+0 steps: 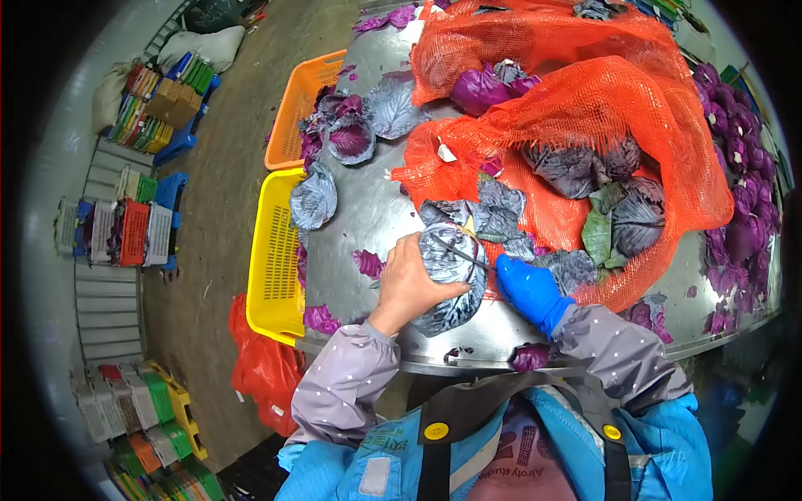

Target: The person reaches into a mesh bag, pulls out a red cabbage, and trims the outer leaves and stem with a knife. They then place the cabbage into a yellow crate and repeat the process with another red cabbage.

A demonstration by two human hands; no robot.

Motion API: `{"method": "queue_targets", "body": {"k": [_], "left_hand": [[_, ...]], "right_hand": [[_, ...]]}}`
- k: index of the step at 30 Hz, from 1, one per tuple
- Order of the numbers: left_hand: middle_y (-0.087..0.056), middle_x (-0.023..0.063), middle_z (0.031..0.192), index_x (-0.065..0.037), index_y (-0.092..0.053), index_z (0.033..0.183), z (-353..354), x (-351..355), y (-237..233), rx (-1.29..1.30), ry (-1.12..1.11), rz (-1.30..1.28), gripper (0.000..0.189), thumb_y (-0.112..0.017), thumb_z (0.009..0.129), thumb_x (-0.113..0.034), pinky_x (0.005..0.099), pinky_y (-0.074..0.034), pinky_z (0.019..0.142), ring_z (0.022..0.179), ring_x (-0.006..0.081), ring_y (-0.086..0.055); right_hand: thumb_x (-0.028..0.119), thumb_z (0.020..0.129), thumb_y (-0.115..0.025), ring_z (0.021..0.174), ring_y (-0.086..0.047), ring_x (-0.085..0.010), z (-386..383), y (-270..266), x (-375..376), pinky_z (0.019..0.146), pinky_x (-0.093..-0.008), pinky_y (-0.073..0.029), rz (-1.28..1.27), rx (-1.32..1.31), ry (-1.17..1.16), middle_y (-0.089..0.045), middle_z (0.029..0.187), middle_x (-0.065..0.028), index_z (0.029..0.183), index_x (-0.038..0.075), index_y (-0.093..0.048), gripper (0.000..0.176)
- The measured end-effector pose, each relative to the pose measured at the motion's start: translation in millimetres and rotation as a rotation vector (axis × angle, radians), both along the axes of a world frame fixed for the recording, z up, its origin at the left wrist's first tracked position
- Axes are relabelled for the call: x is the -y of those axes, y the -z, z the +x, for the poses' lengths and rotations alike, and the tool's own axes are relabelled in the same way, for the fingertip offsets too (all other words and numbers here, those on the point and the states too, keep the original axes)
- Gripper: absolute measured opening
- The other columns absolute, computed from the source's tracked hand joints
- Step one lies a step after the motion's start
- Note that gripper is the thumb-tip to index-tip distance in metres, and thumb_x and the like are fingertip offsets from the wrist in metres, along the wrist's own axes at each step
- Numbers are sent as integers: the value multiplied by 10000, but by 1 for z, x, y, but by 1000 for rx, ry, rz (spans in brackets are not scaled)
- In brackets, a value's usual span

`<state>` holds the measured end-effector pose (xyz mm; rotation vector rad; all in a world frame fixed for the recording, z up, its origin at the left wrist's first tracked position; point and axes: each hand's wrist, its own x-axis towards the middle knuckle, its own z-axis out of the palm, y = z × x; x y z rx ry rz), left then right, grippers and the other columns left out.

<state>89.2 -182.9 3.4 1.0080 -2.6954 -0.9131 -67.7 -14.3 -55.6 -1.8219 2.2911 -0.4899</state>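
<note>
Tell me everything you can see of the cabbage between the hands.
The cabbage is rounded, its ribbed outer leaves dusty grey-violet with pale veins; the lower part looks darker and mottled. It sits near the front edge of the metal table. The bare left hand grips its left side, thumb across the front. A thin dark blade, held in the blue-gloved right hand, crosses its upper part; whether it cuts in is unclear. Loose leaves lie beyond.
</note>
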Motion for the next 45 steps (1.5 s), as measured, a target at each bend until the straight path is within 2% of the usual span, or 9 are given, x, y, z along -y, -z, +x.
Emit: {"method": "queue_targets", "body": {"k": [14,17,18,22,25,31,36,42,45], "left_hand": [[-495,204,1095,67,-438,1169,-25,-9,9,28,-21,-136,964,-819,496,-509,465,-429,794,985,357,-486],[-444,168,1194,34,-410,1229,-27,-54,-1,45,-49,-328,995,-828,479,-470,472,-393,835,1099,326,-414],[-439,172,1207,28,-401,1245,-25,-48,3,-12,-41,-283,988,-828,493,-449,467,-386,854,1105,329,-413],[-383,198,1316,2,-339,1328,39,-5,25,-213,58,-25,1029,-841,518,-387,471,-334,984,1212,374,-366],[-310,213,1385,-32,-280,1393,105,7,28,-187,72,98,1082,-848,524,-338,462,-283,1052,1291,390,-296],[-207,225,1425,-46,-245,1422,119,-25,-2,-263,-122,194,1033,-824,588,-236,413,-268,1084,1338,369,-247],[-208,243,1405,-56,-236,1415,109,-57,5,-224,-212,65,1052,-842,582,-269,459,-255,1075,1307,416,-254],[-251,244,1378,-17,-204,1408,113,-65,26,-208,-231,41,1114,-857,548,-293,469,-289,1049,1287,404,-289],[-270,241,1367,-13,-212,1400,97,-62,25,-237,-287,29,1109,-854,544,-304,473,-313,1026,1258,402,-329]], "right_hand": [[179,889,-440,828,-633,-416,-37,6,58,668,-494,-495,431,172,53,-637,905,-249,1068,1,-458,253],[227,897,-447,844,-632,-419,-56,130,47,692,-497,-493,85,214,-96,-634,905,-260,1080,-5,-467,297],[270,901,-450,838,-630,-420,-44,55,51,698,-501,-491,435,396,45,-629,907,-271,1091,-9,-476,339],[261,901,-455,804,-633,-413,-57,95,52,672,-502,-490,302,170,-52,-631,862,-266,1130,14,-465,338],[267,900,-459,800,-635,-399,-29,-12,57,668,-492,-490,457,185,66,-633,888,-246,1234,25,-426,414],[155,839,-563,681,-617,-351,-15,-62,131,590,-438,-481,-196,-64,-264,-623,849,-169,1411,222,-337,618],[297,902,-560,752,-619,-342,24,-131,184,648,-439,-468,-326,247,-180,-618,876,-200,1411,131,-315,589],[330,958,-476,835,-627,-355,27,-79,106,730,-433,-458,-104,435,-328,-632,982,-195,1349,60,-414,479],[249,943,-497,863,-605,-352,28,-86,62,733,-423,-463,341,383,-196,-611,966,-200,1338,83,-443,432]]}}
